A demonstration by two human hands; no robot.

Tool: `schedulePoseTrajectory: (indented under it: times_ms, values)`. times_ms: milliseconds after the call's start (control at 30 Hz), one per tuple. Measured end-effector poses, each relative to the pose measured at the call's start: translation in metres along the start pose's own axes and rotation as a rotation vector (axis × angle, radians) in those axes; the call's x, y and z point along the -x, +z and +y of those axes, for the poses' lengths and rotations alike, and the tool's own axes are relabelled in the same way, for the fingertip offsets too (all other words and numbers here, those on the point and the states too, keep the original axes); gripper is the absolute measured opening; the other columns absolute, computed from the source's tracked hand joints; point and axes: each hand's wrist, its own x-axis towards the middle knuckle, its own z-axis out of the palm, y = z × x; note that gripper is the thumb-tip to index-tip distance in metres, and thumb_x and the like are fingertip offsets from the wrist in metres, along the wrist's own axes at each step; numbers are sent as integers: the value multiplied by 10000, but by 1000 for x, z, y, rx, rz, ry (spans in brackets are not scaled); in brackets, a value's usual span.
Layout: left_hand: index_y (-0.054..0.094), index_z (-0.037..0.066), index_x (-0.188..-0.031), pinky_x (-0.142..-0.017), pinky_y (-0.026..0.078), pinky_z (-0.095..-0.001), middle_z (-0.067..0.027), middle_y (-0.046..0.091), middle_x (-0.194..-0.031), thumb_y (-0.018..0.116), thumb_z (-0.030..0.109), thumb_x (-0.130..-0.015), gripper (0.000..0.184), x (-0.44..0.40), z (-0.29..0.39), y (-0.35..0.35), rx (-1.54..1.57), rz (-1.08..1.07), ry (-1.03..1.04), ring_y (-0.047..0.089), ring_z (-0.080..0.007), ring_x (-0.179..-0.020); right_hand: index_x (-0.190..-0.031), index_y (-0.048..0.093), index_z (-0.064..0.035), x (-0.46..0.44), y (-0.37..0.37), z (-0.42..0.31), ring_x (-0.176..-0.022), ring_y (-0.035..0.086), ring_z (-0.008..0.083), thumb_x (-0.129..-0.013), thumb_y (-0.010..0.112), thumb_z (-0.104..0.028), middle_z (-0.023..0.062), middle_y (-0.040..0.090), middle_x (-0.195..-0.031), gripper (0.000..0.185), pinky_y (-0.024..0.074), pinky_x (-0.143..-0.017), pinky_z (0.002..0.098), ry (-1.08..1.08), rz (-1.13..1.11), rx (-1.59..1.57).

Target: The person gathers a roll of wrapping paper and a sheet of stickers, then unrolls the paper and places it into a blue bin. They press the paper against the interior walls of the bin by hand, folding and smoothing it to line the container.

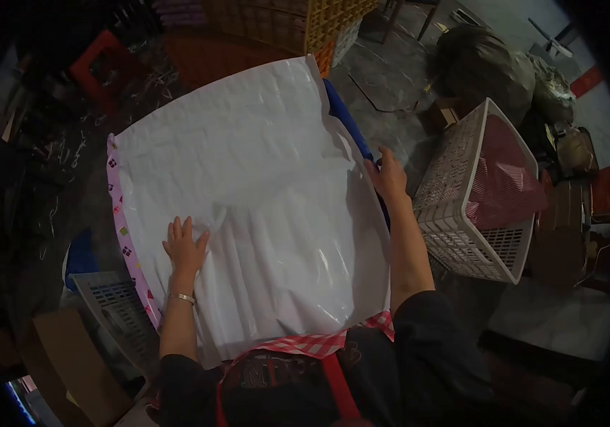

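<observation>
A large, glossy white plastic sheet [248, 164] lies spread in front of me, wrinkled near its lower middle. Along its left side runs a pink printed strip [121, 220] with small dark and coloured motifs. My left hand [185, 245] rests flat on the sheet's lower left part, fingers spread. At the right edge is my right hand [390, 176], its thumb and forefinger apart beside the sheet's border; its other fingers are partly hidden. Something blue [348, 117] shows from under the sheet's right side. A red-and-white checked cloth [312, 345] meets the near edge at my body.
To the right stands a white plastic basket [454, 213] holding a red-and-white striped material [501, 178]. Yellow crates [269, 28] are stacked beyond the sheet. A red stool [106, 67] is at far left. A grey crate [116, 309] and cardboard box [74, 363] sit at lower left.
</observation>
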Motion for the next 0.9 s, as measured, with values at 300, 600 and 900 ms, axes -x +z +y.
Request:
schedulePoseTrajectory:
  times_ms: [300, 600, 900]
  values:
    - [402, 103, -1326, -998, 214, -580, -174, 316, -1404, 522, 429, -860, 582, -7, -20, 14, 46, 114, 57, 248, -350, -1313, -784, 643, -23, 119, -87, 48, -662, 606, 327, -824, 587, -351, 127, 624, -684, 335, 473, -624, 399, 129, -99, 75]
    - [495, 89, -1242, -962, 275, -550, -173, 379, -1350, 527, 427, -856, 515, -11, -26, 22, 35, 167, 80, 338, -326, -1255, -798, 638, 1, 163, -72, 22, -684, 605, 355, -792, 587, -404, 197, 618, -707, 408, 470, -645, 418, 276, -413, -14]
    - [541, 89, -1175, -955, 290, -532, -165, 408, -1317, 562, 396, -831, 461, -11, -26, 20, 59, 186, 108, 372, -326, -1225, -777, 601, 33, 160, -74, 30, -623, 585, 329, -808, 572, -250, 232, 562, -671, 286, 418, -564, 393, 201, -344, -160]
